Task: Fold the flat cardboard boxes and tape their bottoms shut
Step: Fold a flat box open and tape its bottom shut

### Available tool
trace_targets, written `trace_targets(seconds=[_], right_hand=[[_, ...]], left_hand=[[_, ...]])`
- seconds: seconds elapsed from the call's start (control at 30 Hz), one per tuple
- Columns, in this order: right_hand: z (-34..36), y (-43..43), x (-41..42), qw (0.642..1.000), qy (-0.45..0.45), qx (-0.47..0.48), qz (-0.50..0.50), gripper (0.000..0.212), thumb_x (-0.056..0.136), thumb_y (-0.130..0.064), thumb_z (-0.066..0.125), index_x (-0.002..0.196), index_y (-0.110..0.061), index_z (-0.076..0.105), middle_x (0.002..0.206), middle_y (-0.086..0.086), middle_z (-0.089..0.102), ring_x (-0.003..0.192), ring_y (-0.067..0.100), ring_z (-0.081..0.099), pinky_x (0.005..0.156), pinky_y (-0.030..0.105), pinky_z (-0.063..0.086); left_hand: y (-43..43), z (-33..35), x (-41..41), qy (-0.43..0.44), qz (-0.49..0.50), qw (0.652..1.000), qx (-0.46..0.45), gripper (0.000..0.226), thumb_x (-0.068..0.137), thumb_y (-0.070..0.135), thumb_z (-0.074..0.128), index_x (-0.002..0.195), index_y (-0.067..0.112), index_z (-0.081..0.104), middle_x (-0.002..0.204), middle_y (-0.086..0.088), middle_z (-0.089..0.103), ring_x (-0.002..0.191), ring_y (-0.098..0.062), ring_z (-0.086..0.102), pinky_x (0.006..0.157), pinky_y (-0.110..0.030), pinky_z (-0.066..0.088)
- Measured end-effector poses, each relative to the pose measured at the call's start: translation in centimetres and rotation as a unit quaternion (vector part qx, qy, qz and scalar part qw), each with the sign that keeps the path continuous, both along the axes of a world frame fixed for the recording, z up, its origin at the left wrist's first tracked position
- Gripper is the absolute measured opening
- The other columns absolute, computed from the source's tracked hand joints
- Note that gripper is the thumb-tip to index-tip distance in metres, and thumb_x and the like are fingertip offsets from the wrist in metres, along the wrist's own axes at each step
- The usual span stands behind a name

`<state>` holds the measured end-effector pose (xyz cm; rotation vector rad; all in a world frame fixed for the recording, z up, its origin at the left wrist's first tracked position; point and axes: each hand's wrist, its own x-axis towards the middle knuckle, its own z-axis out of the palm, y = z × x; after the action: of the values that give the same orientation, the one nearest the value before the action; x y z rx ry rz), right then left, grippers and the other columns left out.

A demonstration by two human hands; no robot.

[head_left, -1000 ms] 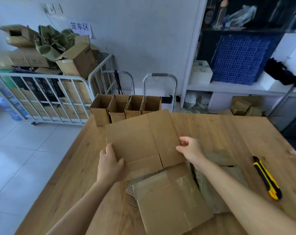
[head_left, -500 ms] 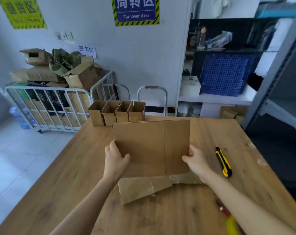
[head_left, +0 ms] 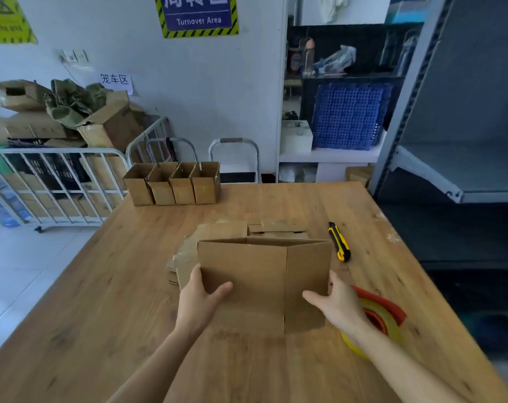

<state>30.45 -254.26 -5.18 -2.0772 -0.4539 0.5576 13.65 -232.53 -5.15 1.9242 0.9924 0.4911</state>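
**Open wood to the left, clutter behind and to the right**

The upright box [head_left: 264,283] blocks the table's [head_left: 101,301] middle. Flat cardboard [head_left: 218,231] lies close behind it. A utility knife [head_left: 338,241] and a tape dispenser [head_left: 391,308] crowd the right. Four folded boxes [head_left: 173,184] line the far edge. Bare wood runs along the left side and the near edge.

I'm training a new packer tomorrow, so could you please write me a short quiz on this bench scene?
1. True or false: the left hand and right hand both grip the cardboard box.
2. How many folded boxes stand in a row at the table's far edge?
3. What lies beside the right hand? A) scissors B) tape roll C) stapler
Key: 1 true; 2 four; 3 B.
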Motion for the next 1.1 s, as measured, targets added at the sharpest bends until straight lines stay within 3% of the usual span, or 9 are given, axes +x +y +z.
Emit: trace_targets(seconds=[0.13,0.23,0.33,0.5,0.57,0.7,0.8,0.97,1.1], right_hand=[[-0.1,0.5,-2.7,0.997,0.042,0.045,0.036,0.050,0.072,-0.017,0.084,0.109,-0.035,0.056,0.118,-0.010,0.066,0.106,0.006,0.062,0.095,0.031,0.050],[0.5,1.6,-4.2,0.994,0.042,0.033,0.096,0.093,0.063,-0.025,0.090,0.137,-0.035,0.035,0.132,-0.015,0.053,0.121,0.003,0.050,0.104,0.024,0.040],[0.5,2.4,-4.8,0.992,0.044,0.026,0.116,0.130,0.047,-0.043,0.092,0.151,-0.031,0.014,0.142,-0.016,0.043,0.131,0.008,0.042,0.111,0.033,0.037],[0.2,1.8,-3.8,0.990,0.055,0.042,0.122,0.103,0.060,-0.015,0.089,0.140,-0.037,0.029,0.123,-0.024,0.054,0.114,-0.004,0.053,0.092,0.015,0.046],[0.3,1.3,-3.3,0.986,0.064,0.042,0.146,0.107,0.057,-0.015,0.087,0.143,-0.038,0.027,0.124,-0.019,0.058,0.115,-0.002,0.055,0.094,0.020,0.049],[0.5,0.3,-2.1,0.977,0.060,0.003,0.204,0.102,0.064,-0.004,0.079,0.142,-0.040,0.024,0.123,-0.014,0.058,0.106,-0.008,0.058,0.081,0.012,0.050],[-0.2,-0.6,-1.0,0.976,0.050,-0.030,0.210,0.102,0.061,-0.005,0.078,0.143,-0.035,0.025,0.127,-0.011,0.055,0.117,0.007,0.055,0.092,0.022,0.049],[-0.9,-0.6,0.7,0.983,0.049,-0.038,0.171,0.120,0.042,-0.029,0.081,0.145,-0.030,0.019,0.141,-0.005,0.044,0.130,0.018,0.044,0.106,0.038,0.043],[-1.3,0.5,2.0,0.984,0.052,-0.022,0.171,0.098,0.044,-0.023,0.083,0.123,-0.053,0.032,0.136,-0.004,0.048,0.126,0.016,0.049,0.098,0.038,0.051]], left_hand=[[-0.5,-0.2,-1.2,0.003,-0.044,0.999,-0.011,0.047,0.082,0.033,0.073,0.120,0.028,0.046,0.103,0.017,0.056,0.093,-0.004,0.055,0.070,-0.016,0.044],[-0.4,-0.3,-1.8,-0.003,-0.068,0.997,-0.037,0.051,0.086,0.030,0.070,0.125,0.032,0.039,0.106,0.022,0.051,0.099,-0.005,0.052,0.079,-0.021,0.047],[0.0,-0.1,-2.1,0.002,-0.086,0.996,-0.023,0.061,0.084,0.031,0.072,0.135,0.023,0.040,0.112,0.018,0.050,0.104,-0.005,0.049,0.083,-0.023,0.046],[0.9,0.2,-3.0,0.043,-0.131,0.990,0.016,0.062,0.087,0.033,0.068,0.141,0.018,0.043,0.119,0.014,0.054,0.106,-0.004,0.054,0.087,-0.017,0.046],[0.8,0.1,-3.4,0.071,-0.162,0.983,0.046,0.047,0.092,0.027,0.063,0.136,0.020,0.049,0.122,0.011,0.059,0.108,-0.002,0.056,0.091,-0.015,0.045],[0.5,-0.1,-4.0,0.078,-0.182,0.978,0.068,0.021,0.093,0.013,0.054,0.103,0.029,0.063,0.091,0.013,0.070,0.084,-0.005,0.065,0.076,-0.016,0.051],[0.6,-0.8,-4.3,0.088,-0.207,0.972,0.071,0.020,0.093,0.015,0.051,0.087,0.015,0.069,0.078,-0.003,0.069,0.075,-0.022,0.063,0.071,-0.038,0.051],[0.8,-0.4,-3.0,0.076,-0.173,0.982,-0.007,0.043,0.092,0.034,0.040,0.082,0.004,0.069,0.081,-0.006,0.071,0.082,-0.022,0.065,0.082,-0.043,0.054],[1.1,0.0,-2.2,0.081,-0.148,0.985,-0.028,0.043,0.101,0.032,0.037,0.088,0.008,0.071,0.087,0.000,0.073,0.086,-0.013,0.068,0.085,-0.041,0.055]])
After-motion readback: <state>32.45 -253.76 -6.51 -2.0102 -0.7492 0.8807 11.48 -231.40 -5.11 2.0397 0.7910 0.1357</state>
